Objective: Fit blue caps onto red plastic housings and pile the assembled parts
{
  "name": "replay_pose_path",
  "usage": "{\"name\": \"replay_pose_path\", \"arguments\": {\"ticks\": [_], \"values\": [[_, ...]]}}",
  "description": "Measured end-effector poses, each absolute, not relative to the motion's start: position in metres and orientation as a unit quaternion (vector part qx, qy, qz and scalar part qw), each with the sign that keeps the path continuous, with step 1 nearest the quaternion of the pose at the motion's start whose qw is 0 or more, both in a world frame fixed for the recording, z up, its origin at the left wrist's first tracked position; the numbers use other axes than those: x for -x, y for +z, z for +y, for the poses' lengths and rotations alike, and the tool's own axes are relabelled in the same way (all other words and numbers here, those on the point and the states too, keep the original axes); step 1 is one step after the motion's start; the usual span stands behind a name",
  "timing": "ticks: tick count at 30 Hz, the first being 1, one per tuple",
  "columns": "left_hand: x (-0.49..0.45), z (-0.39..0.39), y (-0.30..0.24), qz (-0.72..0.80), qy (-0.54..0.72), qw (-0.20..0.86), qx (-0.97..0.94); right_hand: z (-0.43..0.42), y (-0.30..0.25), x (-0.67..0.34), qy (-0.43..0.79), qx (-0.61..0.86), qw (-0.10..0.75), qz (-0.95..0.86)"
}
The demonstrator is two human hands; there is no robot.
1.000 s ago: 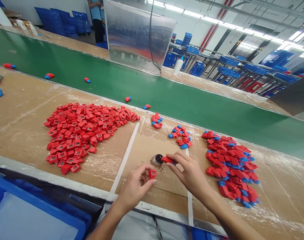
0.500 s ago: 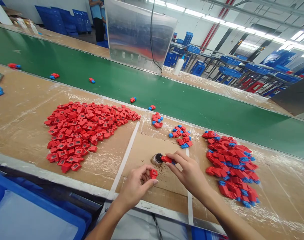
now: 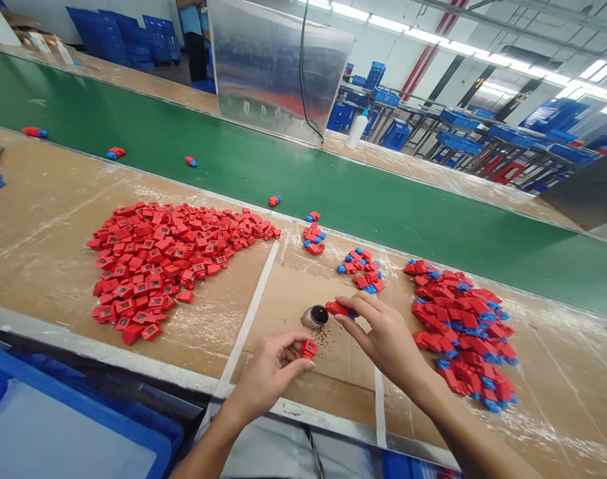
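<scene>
Red block (image 3: pixel 308 348): pinched in your left hand (image 3: pixel 269 372).
Red-blue part (image 3: pixel 339 308): gripped in your right hand (image 3: pixel 385 332), against the small dark jar (image 3: pixel 316 317).
Risk: a bump could tip the jar.

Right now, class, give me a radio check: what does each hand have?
Left hand: red part pinched. Right hand: red-and-blue part beside small dark jar. Brown specks on cardboard between hands.

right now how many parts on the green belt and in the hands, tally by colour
On the green belt, red-and-blue parts: 5
In the right hand, red-and-blue part: 1
In the left hand, all-red part: 1
Total: 7
</scene>
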State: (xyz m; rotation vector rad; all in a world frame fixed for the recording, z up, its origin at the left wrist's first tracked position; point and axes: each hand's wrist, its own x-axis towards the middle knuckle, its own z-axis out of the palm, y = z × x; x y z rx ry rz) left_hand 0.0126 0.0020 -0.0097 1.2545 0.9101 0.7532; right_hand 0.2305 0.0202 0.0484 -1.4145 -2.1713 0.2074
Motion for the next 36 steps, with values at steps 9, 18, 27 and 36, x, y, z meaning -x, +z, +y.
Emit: {"name": "replay_pose_path", "arguments": {"ticks": [9,18,27,36], "values": [[-0.013,0.002,-0.01,0.388,0.344,0.68,-0.518,0.016,0.057,-0.226,0.095,0.512,0.272,-0.809],[-0.014,0.002,-0.012,0.372,0.342,0.698,-0.507,-0.011,0.058,-0.211,0.202,0.504,0.28,-0.792],[-0.015,0.003,-0.01,0.371,0.337,0.689,-0.523,-0.013,0.049,-0.208,0.213,0.514,0.269,-0.786],[-0.015,0.002,-0.011,0.372,0.336,0.691,-0.52,-0.016,0.04,-0.209,0.226,0.518,0.261,-0.782]]}}
